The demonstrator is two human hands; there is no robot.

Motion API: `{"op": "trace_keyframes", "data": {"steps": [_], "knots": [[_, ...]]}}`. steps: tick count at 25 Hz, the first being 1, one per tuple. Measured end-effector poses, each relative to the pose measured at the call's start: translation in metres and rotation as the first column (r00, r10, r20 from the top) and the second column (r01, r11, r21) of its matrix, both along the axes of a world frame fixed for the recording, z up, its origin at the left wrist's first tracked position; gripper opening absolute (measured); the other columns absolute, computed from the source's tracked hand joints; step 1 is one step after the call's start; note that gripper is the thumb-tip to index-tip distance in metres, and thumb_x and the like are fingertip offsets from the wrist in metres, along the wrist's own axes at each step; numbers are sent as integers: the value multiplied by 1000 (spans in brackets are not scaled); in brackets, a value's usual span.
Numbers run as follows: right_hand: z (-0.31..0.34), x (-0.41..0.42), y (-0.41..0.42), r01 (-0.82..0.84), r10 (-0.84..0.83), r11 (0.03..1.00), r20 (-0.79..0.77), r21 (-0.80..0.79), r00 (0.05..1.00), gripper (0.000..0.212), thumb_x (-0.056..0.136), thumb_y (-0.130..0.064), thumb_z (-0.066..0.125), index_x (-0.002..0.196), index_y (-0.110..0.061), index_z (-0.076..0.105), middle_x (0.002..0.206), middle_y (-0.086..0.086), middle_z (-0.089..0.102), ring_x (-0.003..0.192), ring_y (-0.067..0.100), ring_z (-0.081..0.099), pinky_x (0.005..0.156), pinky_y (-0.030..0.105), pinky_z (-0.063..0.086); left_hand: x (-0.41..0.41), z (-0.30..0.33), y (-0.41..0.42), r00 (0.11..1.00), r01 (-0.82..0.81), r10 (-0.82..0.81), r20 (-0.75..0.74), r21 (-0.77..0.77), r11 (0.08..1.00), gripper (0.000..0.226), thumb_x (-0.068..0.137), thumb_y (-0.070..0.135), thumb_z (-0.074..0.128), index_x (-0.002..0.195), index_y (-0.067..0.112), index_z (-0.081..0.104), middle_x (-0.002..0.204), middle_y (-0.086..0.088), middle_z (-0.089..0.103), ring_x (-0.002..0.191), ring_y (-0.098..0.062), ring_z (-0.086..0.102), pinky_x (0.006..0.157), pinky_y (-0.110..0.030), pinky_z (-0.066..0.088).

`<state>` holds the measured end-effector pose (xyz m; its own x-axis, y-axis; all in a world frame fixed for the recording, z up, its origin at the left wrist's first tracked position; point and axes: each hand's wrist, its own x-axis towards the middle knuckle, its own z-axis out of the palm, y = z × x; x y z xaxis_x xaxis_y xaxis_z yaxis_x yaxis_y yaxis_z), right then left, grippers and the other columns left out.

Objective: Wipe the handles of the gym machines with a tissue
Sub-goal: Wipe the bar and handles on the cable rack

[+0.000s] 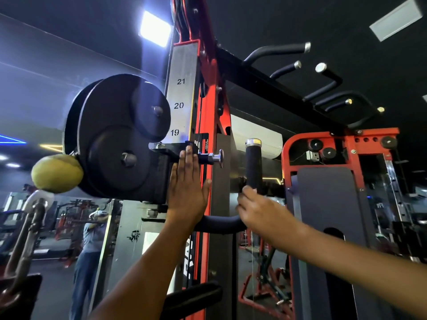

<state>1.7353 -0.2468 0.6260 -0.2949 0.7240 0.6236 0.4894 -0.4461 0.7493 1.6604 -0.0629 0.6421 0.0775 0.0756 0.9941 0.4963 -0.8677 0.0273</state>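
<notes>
A black foam-covered handle (253, 165) with a silver end cap stands upright on a red and black cable machine, then bends left into a horizontal bar (219, 224). My right hand (261, 210) grips the handle at its lower bend; whether a tissue sits inside the grip is hidden. My left hand (187, 184) presses flat, fingers straight, against the black pulley carriage (161, 174) on the numbered upright.
A silver pop pin (217, 157) sticks out just right of my left fingertips. A yellow-green ball (56, 174) and a carabiner (34, 206) hang at the left. Pull-up grips (284, 50) jut out overhead. A mirror behind shows a person.
</notes>
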Motion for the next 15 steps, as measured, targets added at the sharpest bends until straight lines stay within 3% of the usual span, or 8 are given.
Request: {"op": "trace_keyframes", "data": {"steps": [2, 4, 5, 7, 9, 11, 13, 15], "knots": [[45, 2, -6, -61, 63, 993, -19, 102, 998, 27, 62, -4, 80, 86, -1, 69, 93, 14, 64, 96, 27, 60, 68, 32, 57, -1, 1, -1, 1000, -8, 7, 4, 7, 1000, 70, 100, 39, 33, 152, 3, 2, 161, -11, -6, 149, -24, -4, 117, -34, -5], [88, 8, -11, -253, 272, 910, -13, 329, 962, 18, 77, 1, 64, 94, 4, 67, 97, 17, 61, 96, 31, 58, 72, 38, 57, -2, 1, -2, 1000, -23, 23, -22, -14, 1000, 70, 101, 41, 28, 150, 6, -8, 160, -9, -14, 149, -22, -11, 117, -34, -8], [92, 13, -11, -331, 386, 845, -51, 419, 921, 18, 81, 1, 57, 97, 5, 67, 96, 17, 60, 94, 31, 58, 74, 35, 55, -2, 1, -2, 999, -26, 26, -27, -17, 1000, 70, 101, 42, 26, 150, 6, -10, 160, -9, -16, 148, -21, -13, 117, -33, -10], [54, 24, -9, -425, 599, 734, -210, 530, 773, 20, 87, 3, 54, 104, 4, 66, 94, 12, 60, 87, 21, 58, 76, 15, 47, -3, 1, -3, 999, -23, 23, -30, -12, 1000, 69, 101, 42, 22, 149, 6, -11, 160, -9, -17, 148, -21, -14, 116, -33, -11], [-8, 24, -9, -447, 698, 679, -327, 582, 637, 24, 88, 0, 57, 111, 1, 63, 94, 3, 57, 83, 7, 54, 73, 9, 43, -3, 0, -3, 1000, -6, 6, -18, -6, 1000, 70, 98, 42, 20, 151, 5, -5, 161, -10, -11, 149, -23, -8, 116, -33, -9], [-26, 31, -8, -423, 728, 631, -307, 651, 613, 27, 84, 3, 62, 110, -3, 65, 94, -1, 55, 77, 5, 52, 70, 6, 44, 0, -1, -1, 1000, -4, 4, -2, 0, 1000, 69, 97, 42, 19, 152, 3, 4, 162, -12, -3, 149, -24, -3, 118, -35, -2], [15, 31, -5, -368, 788, 511, -252, 777, 562, 29, 81, 8, 64, 107, -3, 67, 93, 0, 56, 73, 4, 51, 68, 2, 42, 0, -1, 0, 1000, -23, 23, 19, 13, 1000, 68, 99, 43, 18, 152, 2, 11, 162, -13, 4, 149, -25, 3, 119, -38, 5], [59, 26, 1, -344, 823, 462, -251, 818, 509, 29, 83, 7, 61, 110, -2, 67, 98, 5, 62, 78, 11, 56, 70, -1, 39, -1, 0, -1, 1000, -13, 13, 2, -2, 1000, 66, 101, 41, 23, 152, 1, 10, 162, -13, 1, 149, -24, 1, 120, -37, 4]]}}
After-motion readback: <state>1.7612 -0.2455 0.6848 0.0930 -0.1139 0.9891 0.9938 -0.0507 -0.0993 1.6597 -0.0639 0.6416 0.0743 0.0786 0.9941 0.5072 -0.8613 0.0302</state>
